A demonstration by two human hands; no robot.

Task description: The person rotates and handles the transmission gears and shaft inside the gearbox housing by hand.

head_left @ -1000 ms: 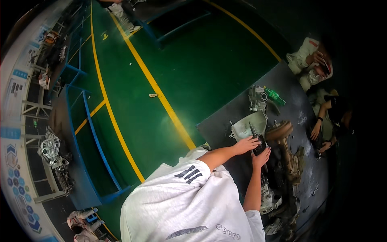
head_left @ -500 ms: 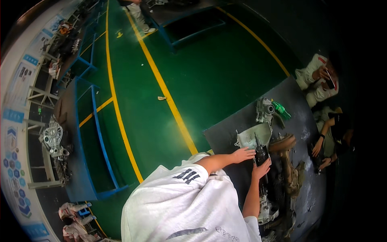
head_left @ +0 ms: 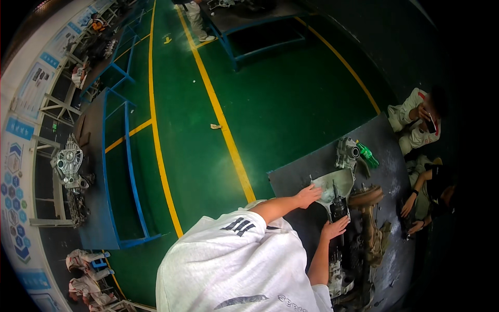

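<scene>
A pale metal gearbox housing (head_left: 326, 183) lies on the dark workbench to my right. In its hollow rests a dark gear shaft (head_left: 339, 208), whose thin end points away from me. My left hand (head_left: 310, 196) is at the housing's left rim, fingers stretched out. My right hand (head_left: 336, 228) is closed on the housing's near edge, close beside the shaft's thick end; part of its grip is hidden.
On the workbench (head_left: 291, 179) stand another metal casting (head_left: 347, 151), a green bottle (head_left: 368, 155), a brown rusty part (head_left: 366, 196) and more gearbox parts (head_left: 340, 281). Two people are at the right. A blue-framed bench (head_left: 99, 208) with a transmission (head_left: 70, 161) stands left.
My left hand has moved off the shaft, outward to the housing's rim. The shaft now shows more fully within the housing, and my right hand stays near its close end. The view has shifted slightly.
</scene>
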